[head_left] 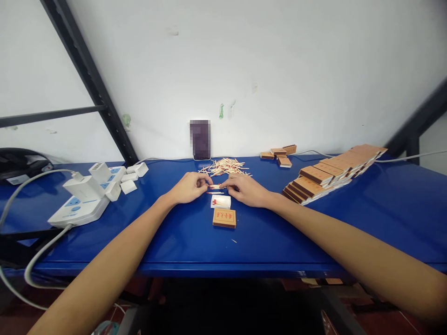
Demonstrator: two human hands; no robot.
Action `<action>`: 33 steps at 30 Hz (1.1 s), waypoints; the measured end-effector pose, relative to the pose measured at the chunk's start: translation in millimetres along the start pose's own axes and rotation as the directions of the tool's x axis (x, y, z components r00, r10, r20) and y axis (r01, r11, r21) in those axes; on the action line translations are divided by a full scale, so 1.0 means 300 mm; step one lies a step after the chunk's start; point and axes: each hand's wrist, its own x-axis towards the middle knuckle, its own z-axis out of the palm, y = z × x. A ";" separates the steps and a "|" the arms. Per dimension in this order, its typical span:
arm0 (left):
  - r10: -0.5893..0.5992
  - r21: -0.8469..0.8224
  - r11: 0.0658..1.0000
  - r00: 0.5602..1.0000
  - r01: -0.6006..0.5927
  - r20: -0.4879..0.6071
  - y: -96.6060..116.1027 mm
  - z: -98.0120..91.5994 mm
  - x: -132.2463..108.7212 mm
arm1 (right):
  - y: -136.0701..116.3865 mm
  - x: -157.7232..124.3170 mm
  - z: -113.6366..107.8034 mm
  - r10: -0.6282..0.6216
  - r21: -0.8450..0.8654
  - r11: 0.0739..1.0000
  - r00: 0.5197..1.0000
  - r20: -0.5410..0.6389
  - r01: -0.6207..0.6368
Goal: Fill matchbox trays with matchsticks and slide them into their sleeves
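Note:
Between my two hands lies a small bunch of red-tipped matches (217, 186). My left hand (191, 187) pinches its red-headed end, and my right hand (244, 189) has its fingers closed at the plain end. A few loose matches (215, 192) lie just in front of the bunch. Nearer me is a white matchbox tray (226, 200) with several matches in it, their red heads to the left. Below the tray rests a closed brown matchbox sleeve (224, 217) with red lettering. Behind my hands spreads a heap of loose matches (226, 165).
A phone (201, 139) leans on the wall. Stacked matchboxes (328, 172) slant across the right side, with a few more matchboxes (278, 151) at the back. White power strips (82, 204) with chargers and cables occupy the left. A broken match (233, 241) lies near the table's front edge (195, 269).

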 end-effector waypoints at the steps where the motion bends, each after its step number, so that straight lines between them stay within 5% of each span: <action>1: -0.002 0.006 1.000 1.000 0.002 -0.004 -0.001 -0.001 0.001 | 0.000 0.000 -0.001 0.001 -0.002 1.000 1.000 0.004 -0.001; 33: 0.075 0.108 0.991 0.997 -0.077 0.020 -0.015 -0.001 0.004 | -0.032 0.001 -0.021 0.106 0.187 0.977 0.994 -0.019 -0.100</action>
